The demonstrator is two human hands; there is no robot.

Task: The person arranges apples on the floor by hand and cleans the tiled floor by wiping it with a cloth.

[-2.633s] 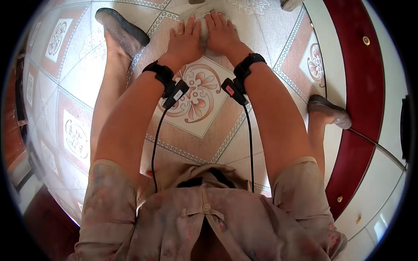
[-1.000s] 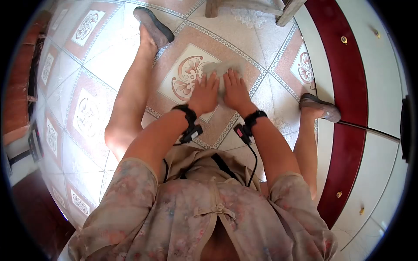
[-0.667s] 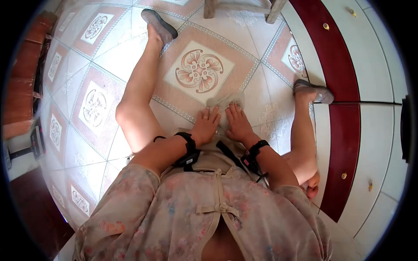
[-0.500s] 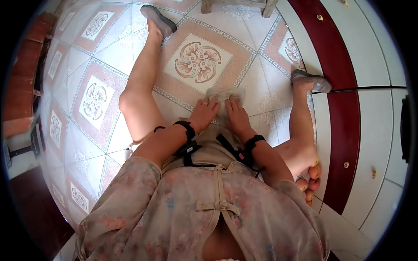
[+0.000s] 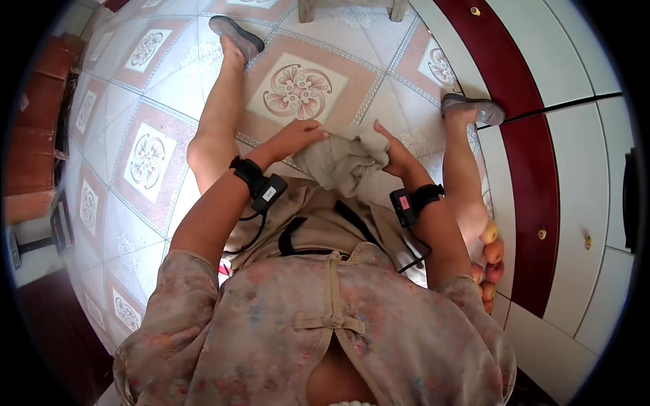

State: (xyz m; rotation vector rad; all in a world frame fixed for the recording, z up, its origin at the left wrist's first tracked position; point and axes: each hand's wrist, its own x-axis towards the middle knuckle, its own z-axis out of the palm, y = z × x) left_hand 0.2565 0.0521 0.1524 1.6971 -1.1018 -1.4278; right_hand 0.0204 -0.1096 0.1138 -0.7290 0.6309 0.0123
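A crumpled grey-beige cloth (image 5: 345, 159) hangs between my two hands, lifted above the patterned tile floor (image 5: 298, 91). My left hand (image 5: 296, 139) pinches the cloth's upper left corner between thumb and fingers. On the cloth's right side is my right hand (image 5: 396, 154), its thumb raised and its other fingers partly hidden at the fabric's edge. That hand is closed around the right part of the cloth. Each wrist wears a black strap with a small cabled box.
White cabinets with a dark red band (image 5: 531, 203) line the right side. Several apples (image 5: 493, 252) lie by my right knee. Wooden stool legs (image 5: 397, 10) stand at the top. Reddish-brown furniture (image 5: 30, 128) is at the far left. My legs are spread on both sides.
Both hands were flat on the cloth on the floor and came back toward my body. Now they have lifted and bunched the cloth, and more apples show at the right.
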